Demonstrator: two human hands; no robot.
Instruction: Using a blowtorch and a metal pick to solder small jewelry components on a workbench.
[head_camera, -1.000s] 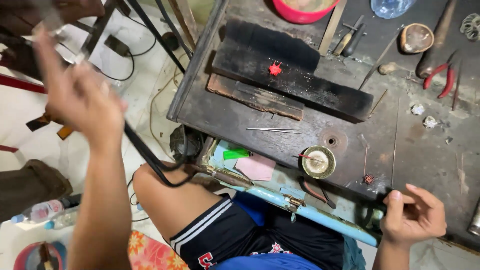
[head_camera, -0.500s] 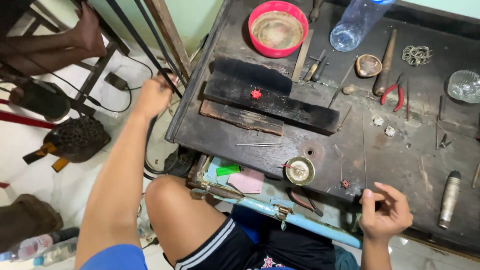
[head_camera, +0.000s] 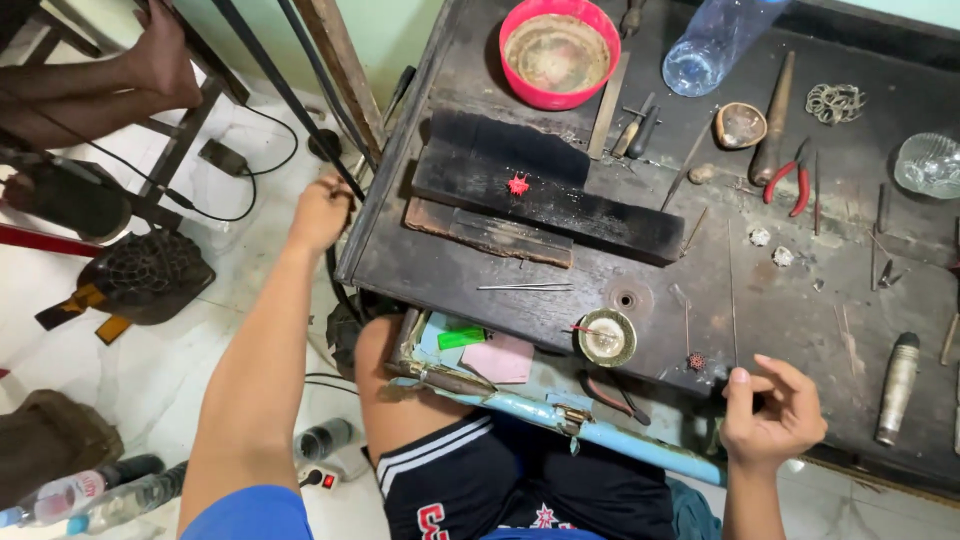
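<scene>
Left hand: the left hand (head_camera: 320, 212) is stretched out past the bench's 9 o'clock edge, fingers closed in a fist around the black hose (head_camera: 290, 95) where its lower end comes down.
Right hand: the right hand (head_camera: 772, 417) rests at the bench's 5 o'clock edge, fingers half curled, thumb tip meeting the forefinger; whether anything is pinched there cannot be told.
Hose position: runs as a thin dark line from 11 o'clock of the view down to the left fist, beside a wooden post (head_camera: 340, 70), clear of the bench top.
Hose handling: judged light and flexible, smooth-skinned and liable to slide through a loose fist; a full wrap near its end, as now, gives the best control. Avoid sharp bends.
Bench: dark, scorched bench (head_camera: 800, 300) with small tools spread over it.
Charred block: black block (head_camera: 545, 190) at the bench's 10 o'clock, carrying a small red piece (head_camera: 518, 185); the piece looks tiny and fragile, better lifted with tweezers than with fingers.
Near right hand: a round brass dish (head_camera: 606, 337) at 9 o'clock of the hand and a small red bead cluster (head_camera: 696, 361) just beside the fingertips.
Other items: red bowl (head_camera: 559, 52), clear plastic bottle (head_camera: 715, 45), red-handled pliers (head_camera: 785, 180).
</scene>
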